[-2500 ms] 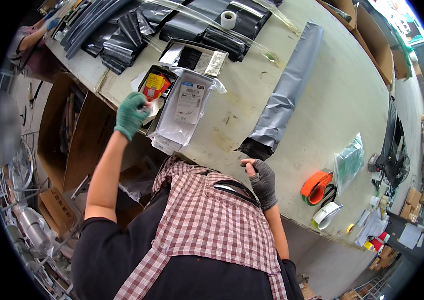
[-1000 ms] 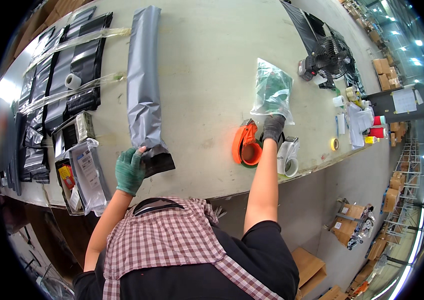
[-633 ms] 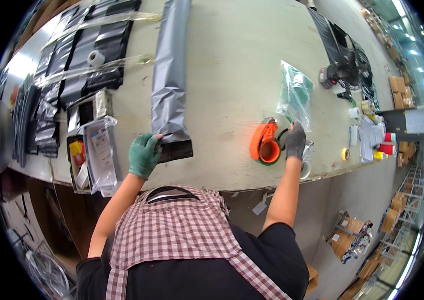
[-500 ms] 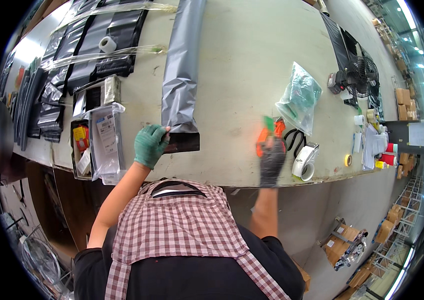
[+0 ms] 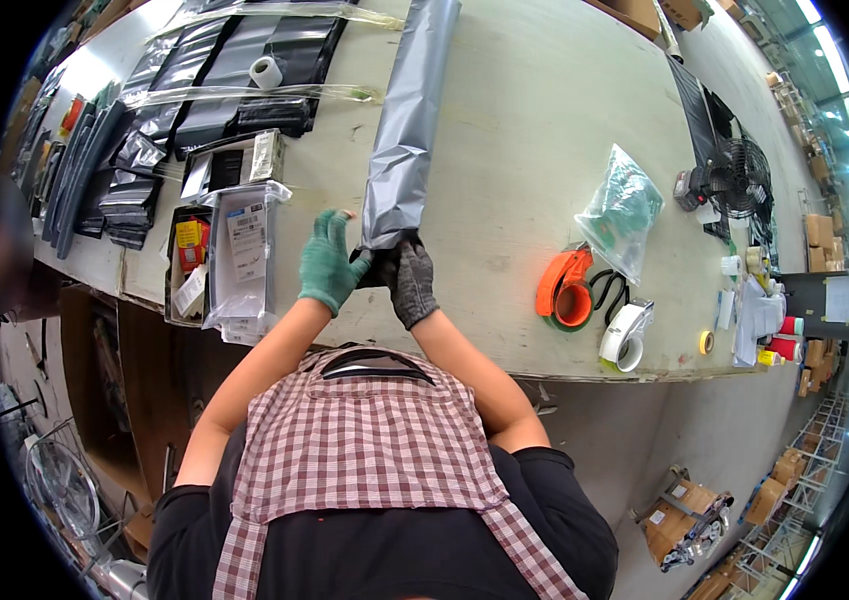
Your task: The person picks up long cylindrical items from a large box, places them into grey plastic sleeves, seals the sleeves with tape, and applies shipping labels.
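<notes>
Where both hands meet: near end of the long grey bag [image 5: 409, 135], close to the front edge of the surface [image 5: 519, 150].
Grey bag: lies flat, running away from the person; likely turned this way so its near end falls within reach of both hands. Creased toward that end.
Black end: mostly hidden by the gloves; a fold cannot be told from a flat flap.
Left hand [image 5: 328, 265]: green glove, fingers spread and empty, thumb beside the black end; contact unclear. Perhaps kept loose to steady that side.
Right hand [image 5: 410, 283]: dark grey glove, fingertips at the black end. Dark on dark, so cannot tell whether the fingers grip or merely press.
Right side: orange tape dispenser [image 5: 564, 288], scissors [image 5: 599, 284], white tape dispenser [image 5: 628, 335], well apart from the hands; probably parked for easy reach. Clear packet [image 5: 622, 210] lies just beyond.
Left side: open box [image 5: 268, 270] beside the left hand, apparently kept near for small items.
Upper left: black plastic sheets [image 5: 224, 60] under a white roll [image 5: 265, 72], perhaps a weight.
</notes>
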Available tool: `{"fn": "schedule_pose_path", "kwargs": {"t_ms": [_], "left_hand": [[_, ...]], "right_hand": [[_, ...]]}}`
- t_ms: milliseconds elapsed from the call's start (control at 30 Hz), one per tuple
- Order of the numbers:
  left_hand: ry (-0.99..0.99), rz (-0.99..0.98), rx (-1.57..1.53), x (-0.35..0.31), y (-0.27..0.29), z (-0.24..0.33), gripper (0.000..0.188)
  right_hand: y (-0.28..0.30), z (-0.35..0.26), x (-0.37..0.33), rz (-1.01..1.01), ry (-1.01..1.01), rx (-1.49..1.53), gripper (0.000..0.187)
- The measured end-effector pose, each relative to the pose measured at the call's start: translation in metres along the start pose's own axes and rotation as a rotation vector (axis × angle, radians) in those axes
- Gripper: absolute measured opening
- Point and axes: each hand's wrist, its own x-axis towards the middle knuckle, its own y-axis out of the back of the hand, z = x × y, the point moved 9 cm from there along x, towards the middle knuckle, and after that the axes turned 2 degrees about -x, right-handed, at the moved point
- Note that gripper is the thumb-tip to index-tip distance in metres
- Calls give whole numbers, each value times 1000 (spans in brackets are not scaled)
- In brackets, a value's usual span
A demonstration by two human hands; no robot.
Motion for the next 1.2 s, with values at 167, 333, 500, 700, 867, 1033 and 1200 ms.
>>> {"fn": "schedule_pose_path", "kwargs": {"t_ms": [167,333,500,700,867,1033,1200], "left_hand": [[457,-468,-68,-37,-48,-54,86],[349,-412,57,-54,-18,-55,76],[-224,-262,-115,-32,-24,60,25],[-129,-412,-67,-38,-98,30,15],[-176,-374,94,-46,-106,35,16],[-219,-385,142,-53,-106,37,14],[-74,-616,46,-175,-37,-22,13]], "right_hand": [[-19,-16,-13,-295,256,-159,20],[21,-73,-39,-14,659,-1017,34],[47,-66,20,-157,296,-1193,43],[67,-18,-9,-336,-300,-667,33],[71,-13,-8,-353,-338,-530,29],[63,-20,-11,-388,-214,-629,30],[68,-52,-9,-467,195,-889,34]]}}
